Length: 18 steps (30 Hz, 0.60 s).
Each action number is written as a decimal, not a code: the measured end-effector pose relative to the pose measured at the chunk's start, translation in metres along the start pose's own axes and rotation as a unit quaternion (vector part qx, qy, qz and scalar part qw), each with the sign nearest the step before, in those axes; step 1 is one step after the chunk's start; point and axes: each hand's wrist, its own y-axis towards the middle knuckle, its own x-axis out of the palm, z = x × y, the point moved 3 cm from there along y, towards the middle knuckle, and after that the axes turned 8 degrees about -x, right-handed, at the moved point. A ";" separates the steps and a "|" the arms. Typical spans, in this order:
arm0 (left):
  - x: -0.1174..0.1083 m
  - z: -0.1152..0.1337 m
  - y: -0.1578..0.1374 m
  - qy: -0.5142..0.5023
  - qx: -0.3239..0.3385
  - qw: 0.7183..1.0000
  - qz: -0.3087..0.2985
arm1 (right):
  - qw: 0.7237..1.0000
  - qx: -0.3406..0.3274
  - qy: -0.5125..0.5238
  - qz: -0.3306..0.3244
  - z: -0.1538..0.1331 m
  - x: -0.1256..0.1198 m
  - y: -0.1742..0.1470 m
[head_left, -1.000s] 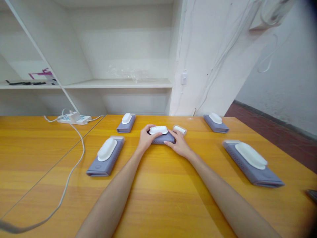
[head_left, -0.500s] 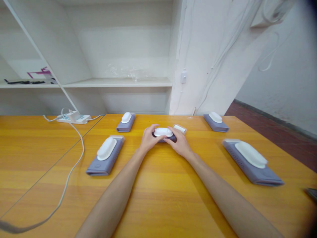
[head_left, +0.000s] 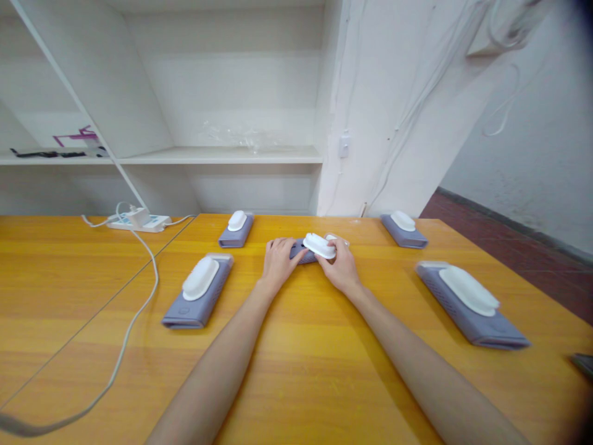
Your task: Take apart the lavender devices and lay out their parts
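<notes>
My left hand (head_left: 278, 259) grips the left end of a purple-grey block (head_left: 299, 250) with a perforated side, lying on the table in front of me. Thumb and fingers of my right hand (head_left: 340, 267) are closed on a white oval piece (head_left: 319, 245). This piece sits tilted over the right part of the block, and its raised left side bares small dark openings in the block's top. Whether the two still touch on the right, I cannot tell. Behind my right fingers lies a small white object (head_left: 331, 237), mostly covered.
Similar purple-grey blocks with white oval pieces on top lie at the near left (head_left: 197, 290), far left (head_left: 236, 228), far right (head_left: 403, 230) and near right (head_left: 470, 303). A power strip (head_left: 139, 220) with a white cable (head_left: 134, 321) is on the left. Shelves (head_left: 222, 154) stand behind.
The white oval piece has come up off the block's left part and shifted right in my right hand. My left hand has gone from around the white piece to the block's left end.
</notes>
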 end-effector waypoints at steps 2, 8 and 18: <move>-0.001 -0.002 0.000 0.036 -0.025 0.999 0.020 | 1.000 0.012 -0.012 0.007 0.002 0.000 0.000; -0.007 -0.004 -0.001 0.110 -0.075 0.990 0.054 | 0.997 0.040 -0.065 -0.007 0.005 0.002 0.000; -0.015 0.003 -0.002 0.131 -0.115 0.984 0.037 | 0.986 0.056 -0.147 -0.063 0.005 0.003 0.000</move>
